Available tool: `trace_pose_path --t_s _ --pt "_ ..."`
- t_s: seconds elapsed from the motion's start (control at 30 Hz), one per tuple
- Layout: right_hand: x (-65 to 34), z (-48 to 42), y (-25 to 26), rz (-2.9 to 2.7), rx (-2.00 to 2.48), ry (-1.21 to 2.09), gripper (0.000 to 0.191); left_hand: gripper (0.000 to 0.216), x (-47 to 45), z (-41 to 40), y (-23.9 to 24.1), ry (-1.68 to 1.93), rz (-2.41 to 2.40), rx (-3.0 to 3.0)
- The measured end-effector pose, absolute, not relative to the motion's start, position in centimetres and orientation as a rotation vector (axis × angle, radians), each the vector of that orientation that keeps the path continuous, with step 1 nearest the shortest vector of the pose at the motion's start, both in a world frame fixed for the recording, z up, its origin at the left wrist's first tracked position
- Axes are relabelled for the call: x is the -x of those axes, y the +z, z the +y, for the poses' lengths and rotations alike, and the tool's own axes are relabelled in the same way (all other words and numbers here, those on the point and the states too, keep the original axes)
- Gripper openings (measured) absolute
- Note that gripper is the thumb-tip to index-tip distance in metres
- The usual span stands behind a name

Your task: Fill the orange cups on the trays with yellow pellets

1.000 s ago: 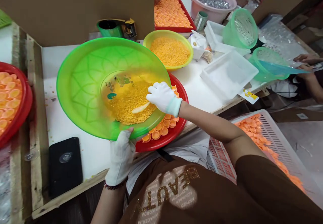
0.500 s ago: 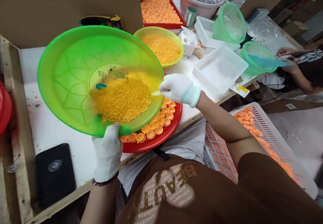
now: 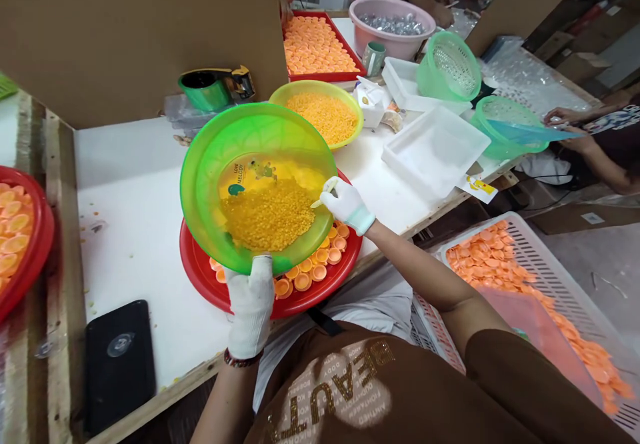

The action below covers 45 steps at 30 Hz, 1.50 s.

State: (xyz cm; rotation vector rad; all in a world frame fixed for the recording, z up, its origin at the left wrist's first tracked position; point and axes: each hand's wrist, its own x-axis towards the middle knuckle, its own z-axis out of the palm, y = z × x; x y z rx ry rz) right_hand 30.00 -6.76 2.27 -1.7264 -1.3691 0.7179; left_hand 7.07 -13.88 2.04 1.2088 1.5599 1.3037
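My left hand, in a white glove, grips the near rim of a tilted green basin, thumb over the edge. Small yellow beads are heaped in the basin's lower part. At its right rim my gloved right hand is closed on a small pale scoop, whose tip is at the beads. Beneath the basin stands a round red tray holding orange cups, some with yellow inside. The basin hides much of this tray.
Behind the basin is a yellow bowl of beads. White trays and green baskets stand to the right. A black phone lies at left. A crate of orange pieces is below right. A co-worker's hands show far right.
The basin has moved right and away from me, lower over the red tray. Both hands moved with it, the scoop staying by the beads. The view has shifted too.
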Motion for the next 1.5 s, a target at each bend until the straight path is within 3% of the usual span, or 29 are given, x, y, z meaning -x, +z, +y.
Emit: trace_pose_path --t_s 0.13,0.37,0.6,1.03,1.17,1.37,1.5 --pt "-31.5 -7.3 2.7 -1.427 1.777 0.624 0.018 0.042 -8.0 -14.1 1.5 1.267 1.598 -1.292" --pt "-31.9 -7.6 2.4 -1.532 1.700 0.465 0.006 0.042 -9.1 -14.0 1.0 1.319 1.593 -1.405" --pt "-29.2 -7.4 1.7 -1.037 1.691 1.160 0.010 0.044 -9.9 -14.2 1.5 1.309 1.532 -1.309" --pt "-34.8 -8.4 1.6 -0.658 1.462 1.218 0.015 0.055 -9.5 -13.6 1.1 1.341 1.538 -1.198" --pt "-37.2 -10.1 1.8 -0.687 1.563 1.152 0.021 0.055 -8.9 -13.2 1.2 1.417 1.516 -1.172" --pt "-37.2 -12.3 0.8 -1.006 1.722 0.929 0.009 0.060 -8.5 -13.0 1.4 1.454 1.485 -1.155" --pt "-37.0 -12.7 0.0 -1.215 1.709 0.732 0.012 0.057 -8.6 -13.4 1.7 1.415 1.484 -1.164"
